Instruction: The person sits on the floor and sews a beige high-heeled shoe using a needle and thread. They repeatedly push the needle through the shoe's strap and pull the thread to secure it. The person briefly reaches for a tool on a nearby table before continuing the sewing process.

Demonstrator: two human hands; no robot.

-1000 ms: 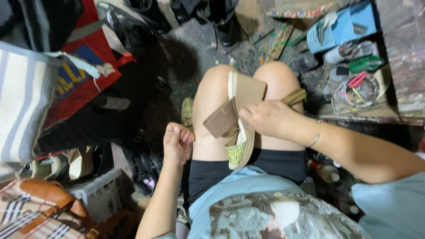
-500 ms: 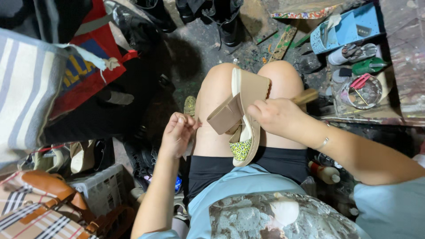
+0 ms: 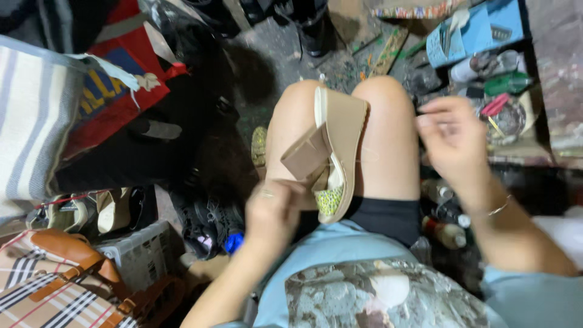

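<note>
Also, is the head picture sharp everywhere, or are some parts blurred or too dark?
Head view: the wedge sandal on the lap is fairly sharp; the right hand and left hand are motion-blurred; the floor beyond the knees lies in deep shadow.
</note>
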